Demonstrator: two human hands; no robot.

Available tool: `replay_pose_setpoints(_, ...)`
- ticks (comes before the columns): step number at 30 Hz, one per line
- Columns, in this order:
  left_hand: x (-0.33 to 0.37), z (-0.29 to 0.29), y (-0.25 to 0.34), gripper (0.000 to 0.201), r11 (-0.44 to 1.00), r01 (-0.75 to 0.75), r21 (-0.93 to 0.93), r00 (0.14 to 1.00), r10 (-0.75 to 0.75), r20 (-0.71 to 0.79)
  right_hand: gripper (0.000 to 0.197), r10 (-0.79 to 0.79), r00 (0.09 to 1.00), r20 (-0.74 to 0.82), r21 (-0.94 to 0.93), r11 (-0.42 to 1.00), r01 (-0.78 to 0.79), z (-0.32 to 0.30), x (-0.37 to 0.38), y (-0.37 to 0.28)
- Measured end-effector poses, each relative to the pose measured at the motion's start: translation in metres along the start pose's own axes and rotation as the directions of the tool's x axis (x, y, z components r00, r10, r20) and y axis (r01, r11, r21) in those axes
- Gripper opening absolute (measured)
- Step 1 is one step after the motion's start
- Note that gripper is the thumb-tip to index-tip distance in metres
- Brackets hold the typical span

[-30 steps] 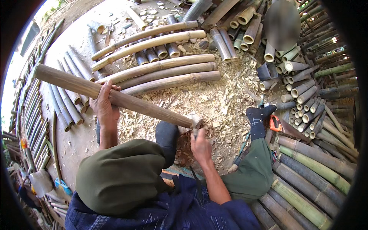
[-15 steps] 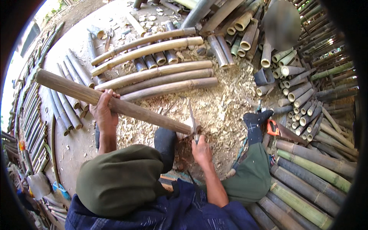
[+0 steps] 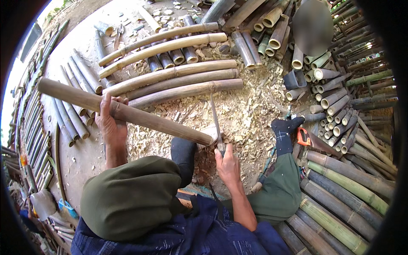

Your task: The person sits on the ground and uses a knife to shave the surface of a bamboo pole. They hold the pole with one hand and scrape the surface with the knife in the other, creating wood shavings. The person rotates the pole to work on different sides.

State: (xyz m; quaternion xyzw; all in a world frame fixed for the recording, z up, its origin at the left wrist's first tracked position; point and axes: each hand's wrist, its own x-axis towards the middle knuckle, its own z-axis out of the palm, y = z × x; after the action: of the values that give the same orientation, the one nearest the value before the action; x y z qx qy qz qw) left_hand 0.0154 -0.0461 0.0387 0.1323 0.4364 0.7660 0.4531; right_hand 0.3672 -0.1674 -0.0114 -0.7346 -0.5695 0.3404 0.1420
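My left hand point(image 3: 112, 127) is wrapped round a long brown bamboo pole point(image 3: 161, 123). The pole slants from the upper left down toward my feet, its near end beside my dark-socked left foot point(image 3: 183, 159). In my right hand point(image 3: 228, 169) is the handle of a long narrow-bladed knife point(image 3: 216, 117). The blade points away from me, its base right beside the pole's near end. Whether the edge touches the bamboo I cannot tell. A pale block shows partly behind that end.
Pale wood chips point(image 3: 250, 110) cover the ground ahead. Long bamboo poles point(image 3: 182, 91) lie beyond the held one. A saw with an orange handle point(image 3: 303, 137) lies by my right foot, with thick bamboo stems point(image 3: 335, 204) at the right. Cut tubes point(image 3: 333, 100) are stacked behind it.
My left hand has shifted its hold, its fingers now wrapped differently round the pole. The knife and my right hand have moved slightly to the right at the pole's end.
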Motion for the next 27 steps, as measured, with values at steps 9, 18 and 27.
replay_pose_setpoints(9,-0.002,0.028,-0.009,0.029,0.964,-0.168,0.205,0.984,0.151,0.095,0.031,0.033,0.999,0.013,-0.219,0.975,-0.029,0.030,0.003,0.031)
replay_pose_setpoints(18,-0.014,0.024,-0.001,0.029,0.966,-0.158,0.206,0.986,0.141,0.094,0.029,-0.193,0.942,-0.275,0.119,0.965,0.233,0.031,-0.024,0.015)
replay_pose_setpoints(27,-0.010,0.011,0.010,0.033,0.986,-0.120,0.117,0.948,0.079,0.308,0.035,-0.147,0.969,-0.199,0.199,0.962,0.187,-0.015,-0.031,-0.042)
